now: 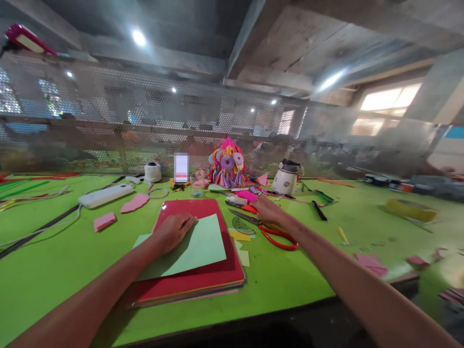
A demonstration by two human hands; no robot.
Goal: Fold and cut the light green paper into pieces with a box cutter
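Note:
A light green sheet of paper [203, 244] lies askew on a red-topped stack of sheets [228, 273]. On the green sheet's upper part rests my left hand [173, 233], fingers stretched to the right and lying on the paper. My right hand [268, 210] reaches forward among small items beyond the red-handled scissors [281, 238]. A bright pink item [247, 195] and a red one [250, 209] are by its fingers, whose tips I cannot make out. The scissors lie just below that hand, and a clear protractor [242, 225] is beside their blades.
Behind stands a colourful tasselled paper craft [228, 164], with a white-and-black jar [285, 178] to its right. A power strip [106, 195] and its cable lie left. Pink paper pieces [135, 203], a black pen-like tool [319, 210] and a yellow tape roll [411, 211] are on the green table.

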